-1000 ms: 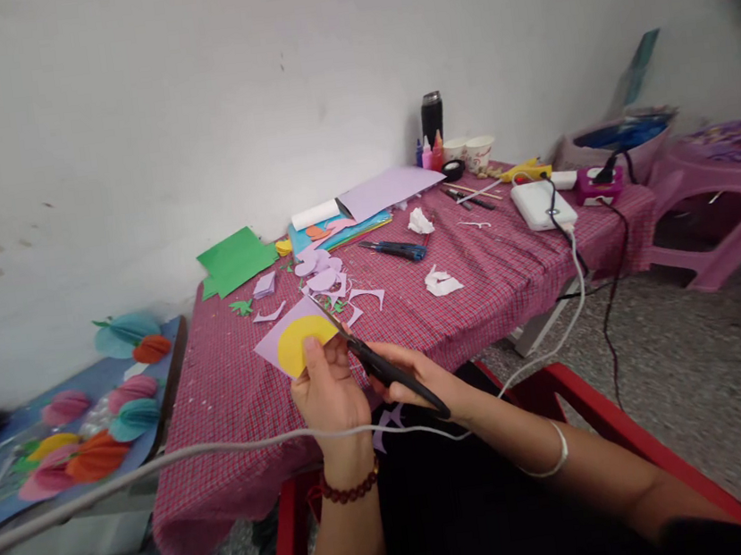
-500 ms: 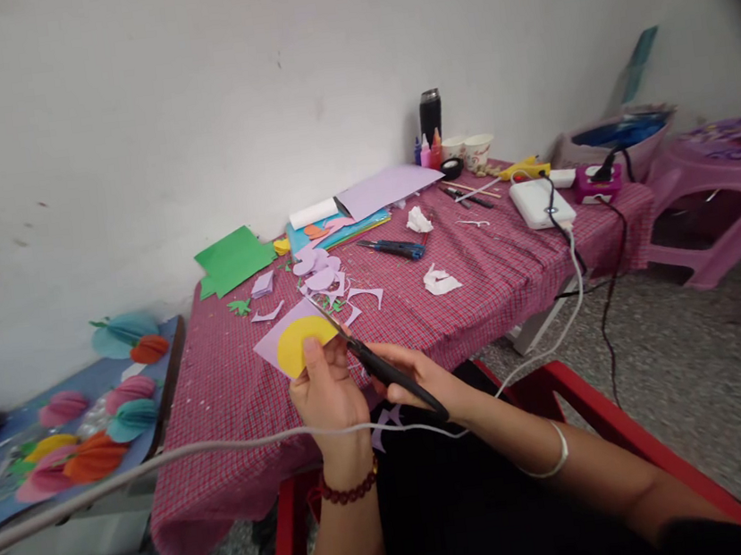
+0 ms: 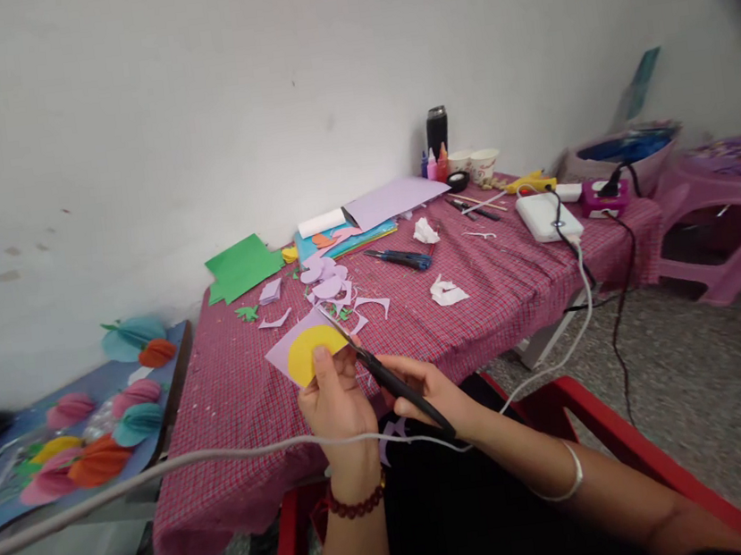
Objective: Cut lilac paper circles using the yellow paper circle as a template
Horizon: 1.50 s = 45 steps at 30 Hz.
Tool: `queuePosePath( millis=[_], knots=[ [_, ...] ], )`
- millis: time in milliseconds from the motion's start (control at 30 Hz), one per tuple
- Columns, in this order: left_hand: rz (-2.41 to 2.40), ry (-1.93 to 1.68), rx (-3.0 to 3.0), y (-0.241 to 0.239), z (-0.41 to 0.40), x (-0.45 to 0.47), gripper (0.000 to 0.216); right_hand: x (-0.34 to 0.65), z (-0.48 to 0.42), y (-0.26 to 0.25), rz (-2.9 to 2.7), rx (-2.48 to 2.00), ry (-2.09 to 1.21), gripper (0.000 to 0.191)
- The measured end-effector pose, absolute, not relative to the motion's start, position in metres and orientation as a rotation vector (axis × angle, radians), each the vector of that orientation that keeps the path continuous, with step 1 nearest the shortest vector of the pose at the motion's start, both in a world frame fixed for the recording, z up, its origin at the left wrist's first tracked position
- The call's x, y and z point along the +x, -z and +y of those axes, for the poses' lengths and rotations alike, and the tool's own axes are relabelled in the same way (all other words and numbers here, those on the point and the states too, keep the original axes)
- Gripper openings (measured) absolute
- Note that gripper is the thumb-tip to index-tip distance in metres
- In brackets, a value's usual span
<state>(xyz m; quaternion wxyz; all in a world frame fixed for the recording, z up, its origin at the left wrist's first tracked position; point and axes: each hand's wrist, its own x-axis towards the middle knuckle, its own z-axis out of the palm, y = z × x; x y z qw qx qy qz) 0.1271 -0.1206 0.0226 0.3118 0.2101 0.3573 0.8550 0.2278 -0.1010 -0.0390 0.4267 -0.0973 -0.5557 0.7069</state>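
Note:
My left hand (image 3: 337, 400) pinches a lilac paper sheet (image 3: 283, 350) with a yellow half-circle (image 3: 307, 355) lying on top of it, held above the near edge of the table. My right hand (image 3: 433, 389) is closed round the black handles of a pair of scissors (image 3: 393, 380). The scissor blades reach up along the right edge of the yellow piece. A red bead bracelet is on my left wrist and a white bangle on my right forearm.
A table with a red checked cloth (image 3: 236, 393) holds lilac scraps (image 3: 327, 283), green paper (image 3: 240, 266), coloured sheets (image 3: 363, 215), a blue knife (image 3: 401, 258), bottles, cups, a glue gun (image 3: 530, 180) and a white box (image 3: 544, 216). A grey cable (image 3: 164, 469) crosses my arms. Paper fruit (image 3: 85, 430) lies left; a pink stool (image 3: 728, 216) stands right.
The view has shifted slightly, so everything sits a little lower and to the right. My hands keep the same hold on the paper and the scissors.

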Motion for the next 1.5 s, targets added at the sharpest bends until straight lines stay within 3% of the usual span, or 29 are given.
queuePosePath(
  millis=[467, 800, 1167, 1500],
  knots=[
    [0.968, -2.239, 0.541, -0.023, -0.121, 0.125, 0.019, 0.228, -0.104, 0.04, -1.407, -0.296, -1.747, 0.061],
    [1.521, -2.134, 0.786, -0.013, -0.128, 0.109, 0.03, 0.237, -0.103, 0.034, -1.444, -0.15, -1.87, 0.067],
    [1.609, -2.03, 0.882, -0.006, -0.134, 0.112, 0.031, 0.235, -0.101, 0.038, -1.392, -0.142, -1.839, 0.069],
    [1.609, -2.024, 0.901, -0.002, -0.136, 0.109, 0.03, 0.232, -0.102, 0.041, -1.337, -0.218, -1.825, 0.06]
  ],
)
